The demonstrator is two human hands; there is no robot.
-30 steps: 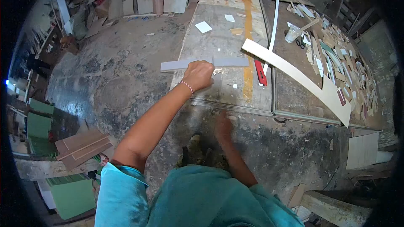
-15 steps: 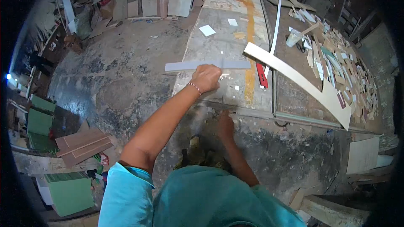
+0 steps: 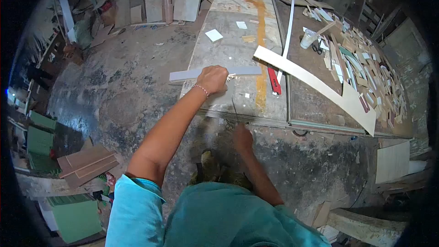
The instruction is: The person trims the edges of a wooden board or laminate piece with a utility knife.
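My left hand, with a braided band at the wrist, is closed over a long pale grey strip and presses it against the worktable. The strip lies crosswise, its left end past the table's side edge. Closer to my body, my right hand is closed around a thin, dark, blade-like tool, which points up toward the strip. The tool's handle is hidden in my fist, and its exact kind is unclear. Small white chips lie near my left fingers.
Right of the strip are a red flat tool and a long cream board with an angled end. Many wood offcuts cover the right-hand table, near a plastic cup. White squares sit farther up the worktable.
The whole view has shifted, so the table appears farther left. My right hand has drawn slightly back from the strip, and its tool leans more. My left hand still holds the strip.
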